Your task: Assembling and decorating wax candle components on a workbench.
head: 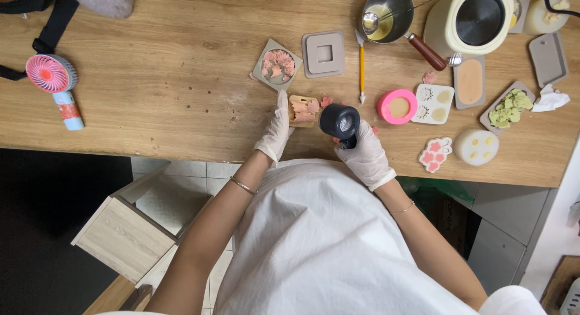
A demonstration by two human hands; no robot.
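Gripping a black round-nosed heat gun in the gloved right hand, left hand steadying a small tan mould of pink wax on the wooden surface.

I am looking down on a long pale wooden tabletop lying in even soft light, a light wooden stool sitting below it, pale square floor tiles showing beneath, a grey cabinet standing at right.
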